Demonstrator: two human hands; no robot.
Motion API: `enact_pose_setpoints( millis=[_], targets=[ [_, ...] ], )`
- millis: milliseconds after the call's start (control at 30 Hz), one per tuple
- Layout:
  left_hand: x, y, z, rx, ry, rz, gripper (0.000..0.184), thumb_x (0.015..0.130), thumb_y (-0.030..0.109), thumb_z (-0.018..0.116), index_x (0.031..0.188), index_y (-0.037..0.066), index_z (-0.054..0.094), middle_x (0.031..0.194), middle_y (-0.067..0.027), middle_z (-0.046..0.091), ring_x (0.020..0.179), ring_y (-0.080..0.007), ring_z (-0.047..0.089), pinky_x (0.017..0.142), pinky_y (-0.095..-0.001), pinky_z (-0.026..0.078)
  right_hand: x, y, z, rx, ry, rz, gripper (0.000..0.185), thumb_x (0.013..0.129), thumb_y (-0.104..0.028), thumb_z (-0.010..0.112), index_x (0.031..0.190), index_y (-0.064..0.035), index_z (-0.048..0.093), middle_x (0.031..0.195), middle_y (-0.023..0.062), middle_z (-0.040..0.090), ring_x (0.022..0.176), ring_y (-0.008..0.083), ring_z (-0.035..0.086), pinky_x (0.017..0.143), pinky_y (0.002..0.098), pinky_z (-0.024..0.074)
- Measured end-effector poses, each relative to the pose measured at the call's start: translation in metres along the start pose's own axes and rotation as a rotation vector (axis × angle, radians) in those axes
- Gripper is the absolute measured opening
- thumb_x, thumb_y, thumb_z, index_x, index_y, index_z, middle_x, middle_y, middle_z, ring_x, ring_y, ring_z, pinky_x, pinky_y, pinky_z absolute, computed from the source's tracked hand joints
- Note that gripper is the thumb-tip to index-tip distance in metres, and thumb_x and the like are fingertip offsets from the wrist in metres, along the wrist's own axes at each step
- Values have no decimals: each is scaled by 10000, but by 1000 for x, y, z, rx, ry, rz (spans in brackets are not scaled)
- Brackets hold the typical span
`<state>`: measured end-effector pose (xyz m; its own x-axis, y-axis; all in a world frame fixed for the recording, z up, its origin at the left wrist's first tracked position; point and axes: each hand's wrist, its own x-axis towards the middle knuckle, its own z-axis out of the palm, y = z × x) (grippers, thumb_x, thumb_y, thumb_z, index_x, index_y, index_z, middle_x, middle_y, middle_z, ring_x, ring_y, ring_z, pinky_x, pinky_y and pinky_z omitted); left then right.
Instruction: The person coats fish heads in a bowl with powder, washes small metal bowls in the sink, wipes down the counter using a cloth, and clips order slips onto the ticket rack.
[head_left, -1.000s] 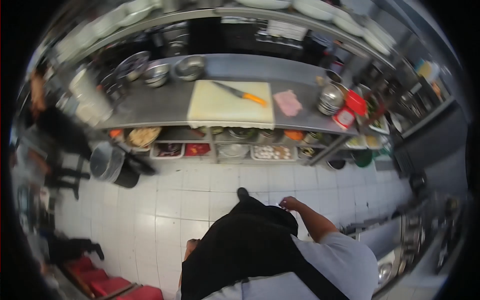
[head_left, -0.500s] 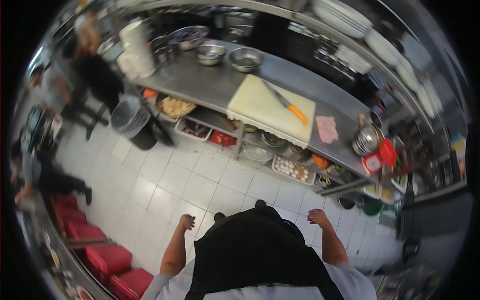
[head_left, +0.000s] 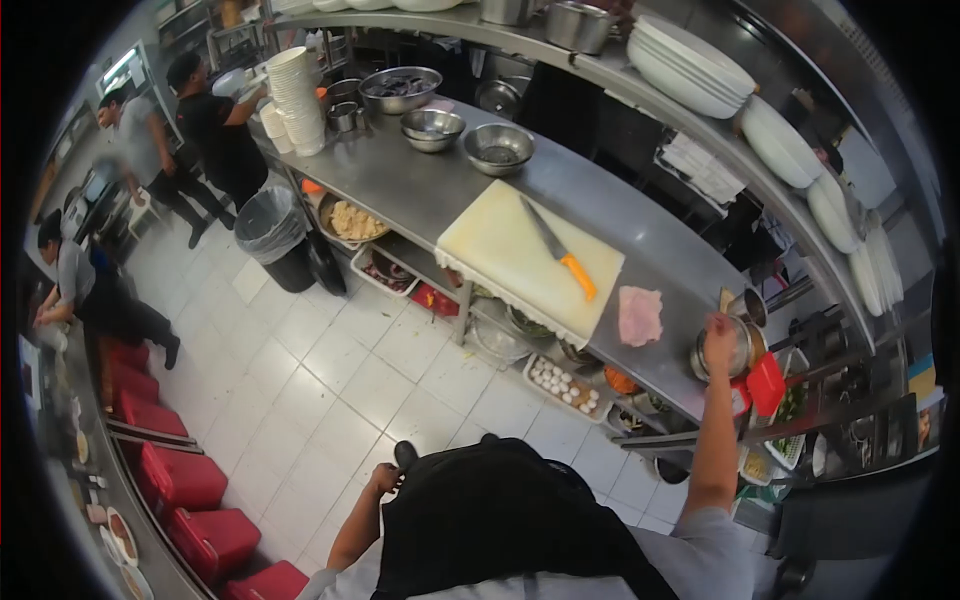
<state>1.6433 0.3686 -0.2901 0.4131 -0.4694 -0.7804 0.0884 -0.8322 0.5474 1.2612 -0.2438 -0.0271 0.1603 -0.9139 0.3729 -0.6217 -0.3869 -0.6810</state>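
My right hand (head_left: 719, 343) is stretched out over a metal bowl (head_left: 741, 352) at the right end of the steel counter. Its fingers look bunched together over the bowl, and whatever they hold, if anything, is hidden. Low beside my black apron hangs my left hand (head_left: 386, 479), fingers loosely bent and apart, with nothing in it. A flat pale pink piece of meat (head_left: 640, 315) lies on the counter left of the bowl. On the white cutting board (head_left: 490, 240) rests a knife (head_left: 560, 248) with an orange handle.
Metal bowls (head_left: 499, 149) and stacked white containers (head_left: 294, 98) stand along the counter. Eggs (head_left: 563, 383) sit in a tray on the shelf below. Beside the counter is a lined bin (head_left: 275, 235). Red boxes (head_left: 185, 477) line the left, where other people work.
My right hand has moved from beside my body out to the metal bowl. My left hand has dropped lower, close to the apron. The view has shifted and become sharper.
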Motion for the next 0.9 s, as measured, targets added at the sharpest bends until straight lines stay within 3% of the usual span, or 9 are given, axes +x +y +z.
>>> enact_pose_setpoints(
  millis=[67, 267, 333, 400, 467, 600, 667, 767, 900],
  targets=[
    [-14, 17, 11, 18, 31, 0, 318, 838, 268, 605, 918, -38, 631, 764, -158, 654, 594, -233, 639, 499, -374, 537, 18, -46, 18, 348, -136, 88, 362, 883, -207, 573, 1183, -12, 519, 1052, 106, 611, 946, 187, 596, 737, 330, 496],
    [-22, 15, 14, 103, 190, -59, 328, 815, 266, 643, 941, -37, 637, 806, -153, 672, 771, -243, 651, 727, -356, 523, 72, -165, 80, 1533, -524, 233, 560, 903, -188, 548, 1382, -82, 279, 1396, 173, 333, 1232, 332, 401, 963, 423, 394],
    [-23, 6, 8, 481, 134, 183, 333, 821, 260, 629, 965, -40, 631, 857, -148, 678, 798, -247, 654, 714, -370, 520, 77, -206, 96, 1601, -479, 176, 501, 899, -182, 548, 1338, -81, 329, 1387, 177, 340, 1232, 329, 403, 985, 433, 381],
    [-18, -7, 4, 487, 128, 229, 338, 830, 273, 607, 962, -38, 627, 890, -168, 674, 785, -251, 660, 696, -363, 520, 85, -225, 107, 1660, -437, 136, 443, 896, -176, 547, 1293, -79, 378, 1377, 180, 347, 1233, 327, 405, 1007, 443, 368],
    [-51, 23, 3, -15, 268, 16, 349, 830, 283, 589, 950, -43, 623, 856, -179, 672, 713, -244, 662, 637, -355, 531, 93, -234, 119, 1823, -345, 50, 490, 893, -194, 552, 1332, -94, 360, 1380, 155, 359, 1219, 332, 408, 994, 448, 357],
    [-45, 3, -3, 0, 250, -50, 349, 822, 260, 576, 966, -54, 620, 803, -174, 673, 623, -224, 649, 528, -334, 521, 104, -230, 122, 2005, -547, -82, 345, 920, -210, 485, 1209, -23, 490, 1246, 147, 495, 1223, 278, 414, 1035, 458, 307],
    [-42, -16, -1, 54, 247, -55, 345, 821, 261, 570, 969, -47, 619, 810, -184, 670, 624, -227, 651, 538, -344, 528, 99, -237, 121, 2026, -394, 88, 361, 924, -215, 462, 1215, -3, 482, 1269, 135, 480, 1246, 279, 392, 1031, 459, 312],
    [-8, -80, 6, 260, 306, 3, 349, 827, 274, 570, 943, -51, 626, 803, -194, 663, 633, -234, 656, 556, -373, 547, 97, -228, 123, 2065, -412, 35, 329, 910, -187, 497, 1184, -6, 498, 1263, 133, 472, 1240, 280, 393, 1024, 463, 324],
    [-49, -65, -8, 22, 224, -173, 402, 853, 327, 564, 869, -68, 633, 787, -164, 661, 670, -263, 669, 569, -424, 570, 96, -223, 125, 2072, -352, 75, 307, 897, -193, 519, 1144, -11, 521, 1238, 137, 488, 1212, 285, 417, 1015, 461, 332]
  ],
)
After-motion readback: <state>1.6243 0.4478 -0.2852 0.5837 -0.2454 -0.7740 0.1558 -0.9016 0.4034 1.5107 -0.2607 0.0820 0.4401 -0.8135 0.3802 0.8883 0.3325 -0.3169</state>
